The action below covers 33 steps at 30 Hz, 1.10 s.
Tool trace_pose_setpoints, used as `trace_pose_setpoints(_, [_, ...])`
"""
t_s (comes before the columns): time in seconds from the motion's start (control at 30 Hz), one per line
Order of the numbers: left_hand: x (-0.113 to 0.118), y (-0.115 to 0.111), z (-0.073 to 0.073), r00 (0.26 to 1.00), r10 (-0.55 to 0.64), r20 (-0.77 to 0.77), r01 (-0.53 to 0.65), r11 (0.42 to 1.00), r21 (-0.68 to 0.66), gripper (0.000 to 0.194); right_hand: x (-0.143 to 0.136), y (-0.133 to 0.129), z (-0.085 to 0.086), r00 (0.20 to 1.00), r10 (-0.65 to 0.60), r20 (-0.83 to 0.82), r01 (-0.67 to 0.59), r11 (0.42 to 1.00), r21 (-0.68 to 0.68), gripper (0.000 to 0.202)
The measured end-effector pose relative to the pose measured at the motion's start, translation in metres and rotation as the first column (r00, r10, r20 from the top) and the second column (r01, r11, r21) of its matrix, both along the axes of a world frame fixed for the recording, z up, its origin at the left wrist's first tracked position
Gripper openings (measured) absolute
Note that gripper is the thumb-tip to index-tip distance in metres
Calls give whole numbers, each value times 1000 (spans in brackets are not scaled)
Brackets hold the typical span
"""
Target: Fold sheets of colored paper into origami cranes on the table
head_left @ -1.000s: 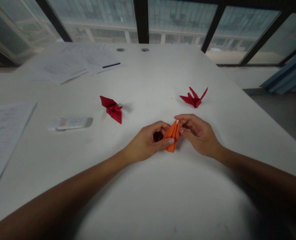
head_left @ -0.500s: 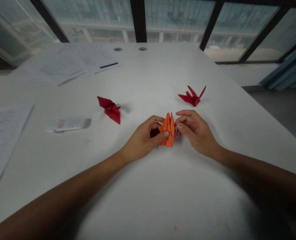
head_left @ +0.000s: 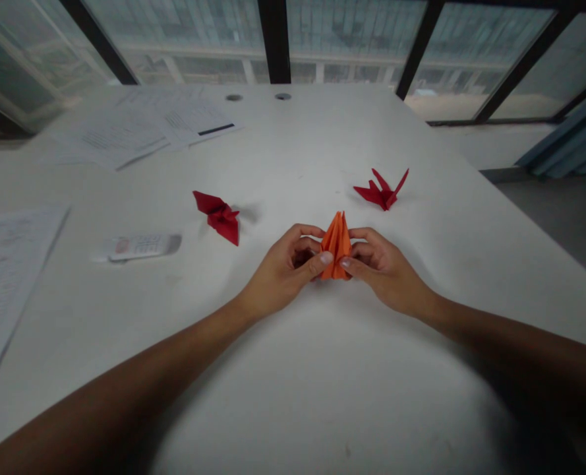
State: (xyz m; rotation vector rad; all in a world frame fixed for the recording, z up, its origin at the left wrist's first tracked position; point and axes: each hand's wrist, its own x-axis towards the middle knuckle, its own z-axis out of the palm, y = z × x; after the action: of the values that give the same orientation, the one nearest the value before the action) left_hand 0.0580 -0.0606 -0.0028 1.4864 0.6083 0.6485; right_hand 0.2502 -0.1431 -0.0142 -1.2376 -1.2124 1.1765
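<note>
Between my hands is a folded piece of orange origami paper point(head_left: 337, 243), its narrow points facing away from me. My left hand point(head_left: 293, 262) pinches its left side, thumb on the front face and fingers behind. On the right side my right hand point(head_left: 382, 267) grips it the same way, its thumb low near the bottom edge. The fingertips behind the paper are hidden. Beyond my right hand sits a red paper crane point(head_left: 382, 191). Another red folded paper figure point(head_left: 218, 216) lies to the left, past my left hand.
A white packet with red and grey print point(head_left: 142, 246) lies on the white table point(head_left: 302, 369) at left. Printed sheets point(head_left: 119, 135) spread over the far left, and another sheet point(head_left: 13, 270) is at the left edge. Windows stand behind the table.
My right hand has closed on the right side of the orange paper, having been just beside it. The paper has shifted slightly up and its folds look more spread.
</note>
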Motion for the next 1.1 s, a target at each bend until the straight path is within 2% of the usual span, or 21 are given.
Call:
trace_pose_setpoints(0.2, [1, 2, -3, 1000, 11, 4, -11, 1000, 14, 34, -1, 0, 0, 999, -32, -38, 34, 998, 48, 30])
trace_pose_setpoints(0.27, [1, 2, -5, 1000, 21, 19, -22, 999, 41, 34, -1, 0, -1, 997, -37, -70, 42, 997, 64, 30])
trace_pose_setpoints(0.4, [0, 1, -6, 999, 20, 39, -24, 994, 103, 41, 0, 1, -3, 996, -39, -83, 44, 998, 54, 17])
trace_pose_setpoints(0.57, [-1, 2, -5, 998, 31, 62, -36, 996, 82, 34, 1, 2, -1, 998, -42, -56, 45, 997, 57, 13])
trace_pose_setpoints(0.67, [-1, 2, -6, 999, 13, 38, -17, 996, 93, 31, 0, 2, -1, 998, -27, -65, 30, 998, 58, 14])
trace_pose_setpoints(0.8, [0, 1, -9, 1000, -2, -19, 5, 994, 111, 37, -2, 3, -1, 995, -25, -101, 29, 999, 39, 15])
trace_pose_setpoints(1.1, [-1, -5, -9, 991, 132, -24, -122, 961, 248, 32, 1, 5, 13, 990, 5, -139, -15, 997, -75, 12])
